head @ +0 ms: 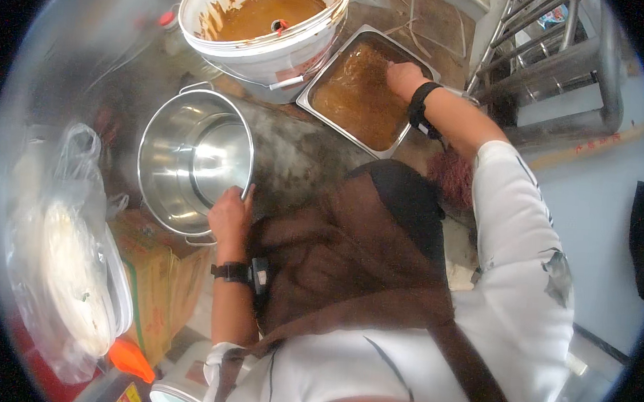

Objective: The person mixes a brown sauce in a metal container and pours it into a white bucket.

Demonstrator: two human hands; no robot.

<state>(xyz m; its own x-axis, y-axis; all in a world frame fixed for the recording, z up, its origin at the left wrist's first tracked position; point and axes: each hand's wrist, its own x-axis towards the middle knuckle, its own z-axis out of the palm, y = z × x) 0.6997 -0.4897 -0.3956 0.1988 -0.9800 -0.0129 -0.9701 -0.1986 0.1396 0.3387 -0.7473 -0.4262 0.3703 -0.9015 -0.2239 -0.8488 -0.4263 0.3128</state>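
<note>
My left hand (229, 216) grips the near rim of a shiny steel pot (167, 133), which is tilted so its bare inside faces me. To the right, my right hand (406, 80) is at the far right side of a rectangular steel pan (337, 126) of brown liquid (355, 93). Its fingers point down at the liquid near the pan's edge, and the fingertips are hidden, so I cannot see whether they hold anything. Behind the pot and pan stands a large white plastic bucket (263, 69) with a brown, saucy liquid (266, 15) and brown smears inside its wall.
A metal rack (546, 98) stands at the right. A dark red mesh bundle (454, 178) lies beside my knee. On the left are a clear plastic bag (72, 275) with pale contents, a cardboard box (159, 285), an orange object (131, 357) and a white tub (184, 379).
</note>
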